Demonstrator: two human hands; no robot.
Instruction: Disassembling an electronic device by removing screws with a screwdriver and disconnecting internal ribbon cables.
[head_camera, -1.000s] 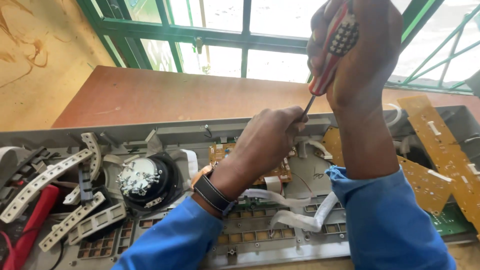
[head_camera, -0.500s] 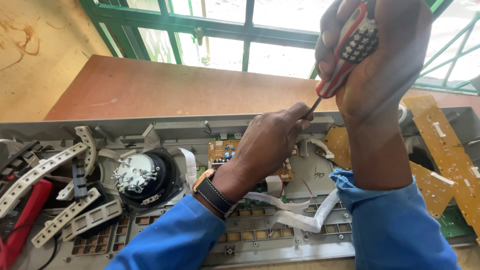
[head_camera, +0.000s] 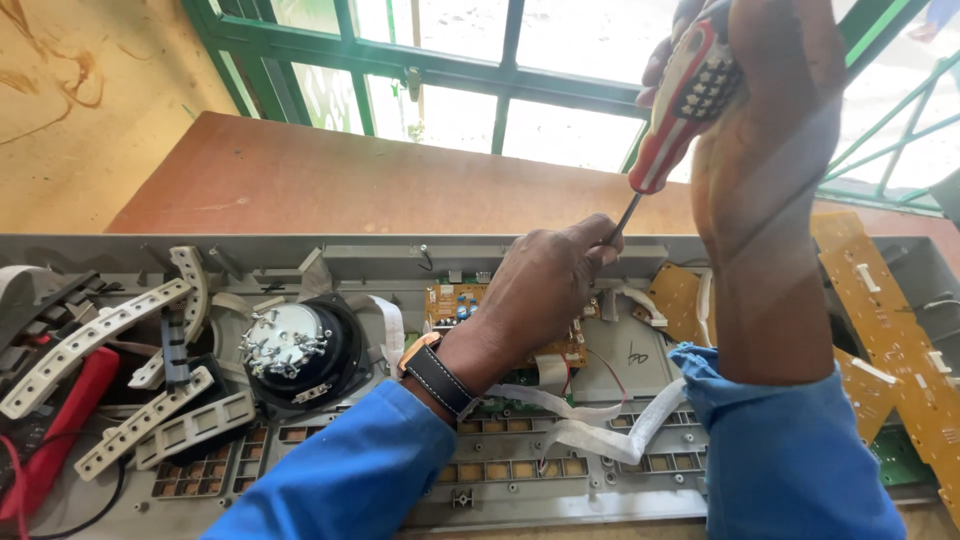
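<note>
We hold a screwdriver (head_camera: 672, 118) in our right hand (head_camera: 765, 130), raised high at the upper right of the scene. Our fingers are wrapped tight round its red, white and black handle. The tool's long axis is slanted: the handle sits up and to the right, and the thin metal shaft runs down and to the left, its tip pointing towards our left hand (head_camera: 545, 290).

That hand rests over the small circuit board (head_camera: 455, 300) in the middle of the open grey casing (head_camera: 520, 255). Its fingers are curled, and the fingertips (head_camera: 600, 232) pinch the lower end of the shaft. The tip itself is hidden behind them. On the wrist is a watch (head_camera: 432, 372) with a dark strap.

To the left lies a round black speaker (head_camera: 295, 345). Further left are pale plastic strips (head_camera: 95, 335). White flat cables (head_camera: 590, 425) trail across the near part of the casing, and tan boards (head_camera: 880, 320) lie at the right. Beyond the casing are a brown tabletop (head_camera: 330, 185) and a green window frame (head_camera: 450, 70).
</note>
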